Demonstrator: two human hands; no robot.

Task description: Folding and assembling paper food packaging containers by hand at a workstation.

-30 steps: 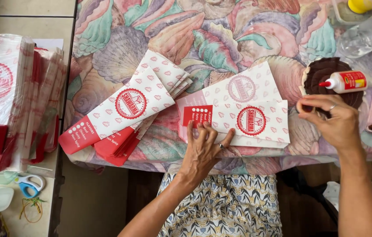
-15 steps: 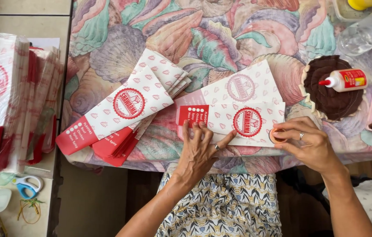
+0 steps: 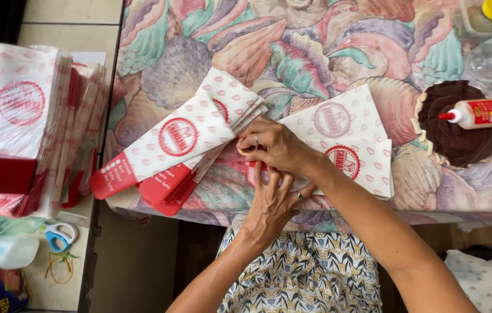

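Note:
A white paper bag with red hearts and a round red stamp (image 3: 347, 148) lies flat near the table's front edge. My left hand (image 3: 272, 200) presses flat on its left end, fingers spread. My right hand (image 3: 275, 145) reaches across over the left hand, fingertips pinched at the bag's left edge; its arm hides the bag's lower part. To the left lies a fanned pile of finished bags (image 3: 179, 142) with red ends.
A small glue bottle with a red cap (image 3: 475, 113) rests on a dark brown fluted dish (image 3: 457, 136) at the right. A tall stack of the same bags (image 3: 31, 124) stands on the side surface at the left, with blue-handled scissors (image 3: 60, 235) below it.
My right hand has moved from the right, near the glue bottle, leftward across the bag to its left edge. My left hand has stayed pressed on the bag.

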